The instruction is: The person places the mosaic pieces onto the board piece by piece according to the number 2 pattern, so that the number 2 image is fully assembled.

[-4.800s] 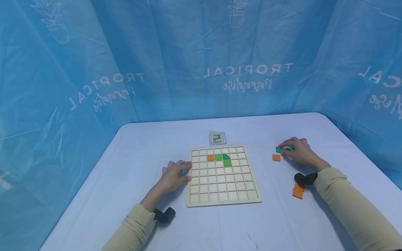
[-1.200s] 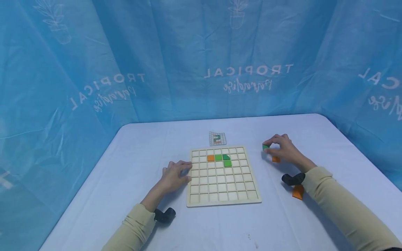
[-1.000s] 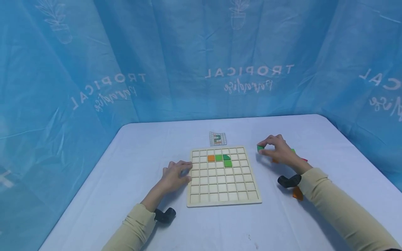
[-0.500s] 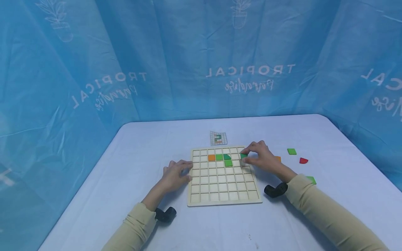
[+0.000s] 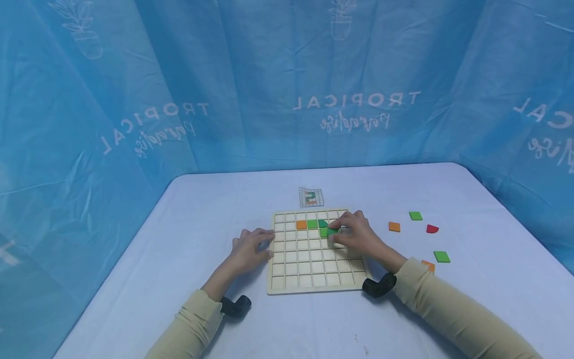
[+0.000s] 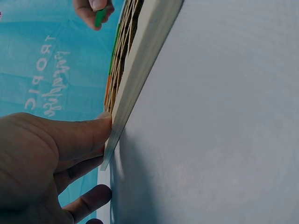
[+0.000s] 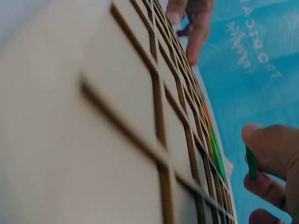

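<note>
A: What do the nearer fingers do?

B: The left hand [image 5: 248, 252] has its fingers spread along the left edge of the board [image 5: 291, 269]; they touch it and clasp nothing. I think this is to prevent sliding.

A: And the other fingers?

B: The right hand [image 5: 354, 232] pinches a green piece [image 5: 333, 232] over the board, just beside a bright green square [image 5: 323, 232]. Thumb and finger take it by the edges, probably because so thin a thing offers little else.

A: Is its shape clear?

B: No, the fingertips cover a part, and the right wrist view shows only its side. Whether it touches the board, I cannot tell.

A: What is farther from these fingers?

B: To their left, in one row of cells, are a dark green piece [image 5: 322, 223], a light green square [image 5: 312, 224] and an orange square [image 5: 301, 225]. To their right, on the surface [image 5: 193, 219], lie an orange tile [image 5: 394, 227], a green tile [image 5: 415, 216], a red piece [image 5: 432, 229] and a second green tile [image 5: 441, 257]; the right sleeve [image 5: 430, 294] partly hides another orange piece [image 5: 429, 266]. Beyond the fingers is a patterned card [image 5: 311, 198], perhaps put there so that no hand covers it; its details are too small. Farthest hangs a blue curtain [image 5: 269, 139], cut off above.
</note>
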Available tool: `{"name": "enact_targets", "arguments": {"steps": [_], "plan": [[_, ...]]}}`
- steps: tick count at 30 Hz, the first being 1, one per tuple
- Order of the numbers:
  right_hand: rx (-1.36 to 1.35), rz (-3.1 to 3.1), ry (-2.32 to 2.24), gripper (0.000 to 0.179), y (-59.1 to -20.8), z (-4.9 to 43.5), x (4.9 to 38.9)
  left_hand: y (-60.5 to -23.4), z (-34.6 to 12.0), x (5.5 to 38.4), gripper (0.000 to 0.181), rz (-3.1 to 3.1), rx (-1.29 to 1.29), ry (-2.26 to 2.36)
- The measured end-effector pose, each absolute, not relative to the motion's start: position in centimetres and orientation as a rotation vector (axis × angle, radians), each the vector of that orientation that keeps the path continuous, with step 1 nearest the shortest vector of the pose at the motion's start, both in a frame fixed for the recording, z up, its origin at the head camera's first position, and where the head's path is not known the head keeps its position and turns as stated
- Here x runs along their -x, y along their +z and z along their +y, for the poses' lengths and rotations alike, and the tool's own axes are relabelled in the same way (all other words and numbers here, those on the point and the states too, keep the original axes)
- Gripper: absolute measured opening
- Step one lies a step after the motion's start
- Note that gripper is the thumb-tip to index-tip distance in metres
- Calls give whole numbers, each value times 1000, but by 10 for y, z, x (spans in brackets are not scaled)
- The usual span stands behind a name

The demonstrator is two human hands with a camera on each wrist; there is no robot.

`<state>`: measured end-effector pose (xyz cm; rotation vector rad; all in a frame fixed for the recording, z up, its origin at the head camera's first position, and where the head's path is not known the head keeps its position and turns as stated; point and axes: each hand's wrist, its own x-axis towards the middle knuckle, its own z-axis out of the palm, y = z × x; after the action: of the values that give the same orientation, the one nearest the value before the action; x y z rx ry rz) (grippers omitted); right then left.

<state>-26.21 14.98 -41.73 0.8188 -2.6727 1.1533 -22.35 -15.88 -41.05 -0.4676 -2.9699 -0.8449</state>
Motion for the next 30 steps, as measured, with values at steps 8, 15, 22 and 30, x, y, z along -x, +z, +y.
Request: {"name": "enact_targets", "arguments": {"steps": [8, 15, 22, 30], "plan": [[-783, -2694, 1030, 21, -427, 137, 254, -414, -159, 224, 45, -2979, 459, -854], [-773, -2698, 987, 19, -431, 133, 251, -412, -158, 224, 46, -2982, 445, -832], [-814, -2688, 990, 17, -433, 135, 250, -408, -156, 223, 46, -3014, 400, -852], [-829, -2666, 943, 22, -437, 133, 253, -407, -156, 222, 46, -3008, 406, -838]]}}
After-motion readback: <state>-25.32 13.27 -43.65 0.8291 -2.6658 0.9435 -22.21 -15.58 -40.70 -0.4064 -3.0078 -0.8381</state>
